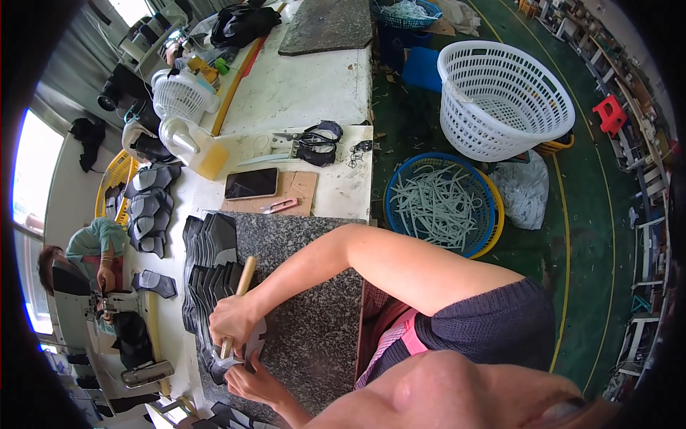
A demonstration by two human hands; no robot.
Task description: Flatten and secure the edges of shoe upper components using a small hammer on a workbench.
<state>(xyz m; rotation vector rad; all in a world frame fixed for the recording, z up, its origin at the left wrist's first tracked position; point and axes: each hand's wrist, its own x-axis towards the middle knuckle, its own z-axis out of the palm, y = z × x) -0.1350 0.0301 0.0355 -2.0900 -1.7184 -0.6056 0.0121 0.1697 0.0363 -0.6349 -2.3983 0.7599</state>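
My right hand (234,320) is wrapped round a pale wooden stick-like handle (247,276), whose upper part sticks out above my fist and whose lower end shows beneath it. That lower end reaches a small grey shoe-upper piece (227,362). My left hand (256,384) pinches the near edge of this piece between thumb and fingers. Beside my right hand lie overlapping rows of dark shoe-upper pieces (209,236), partly covered by the hand. Under my hands is a speckled stone slab (314,322). Whether the handle carries a tool head cannot be made out.
On the table lie a phone (251,184), small pink thread snips (280,206), black-handled scissors (318,143) and a bottle of yellowish liquid (204,154). White strips fill a blue basket (391,187) near a large white basket (500,143). Another person (100,247) sits at a sewing machine opposite.
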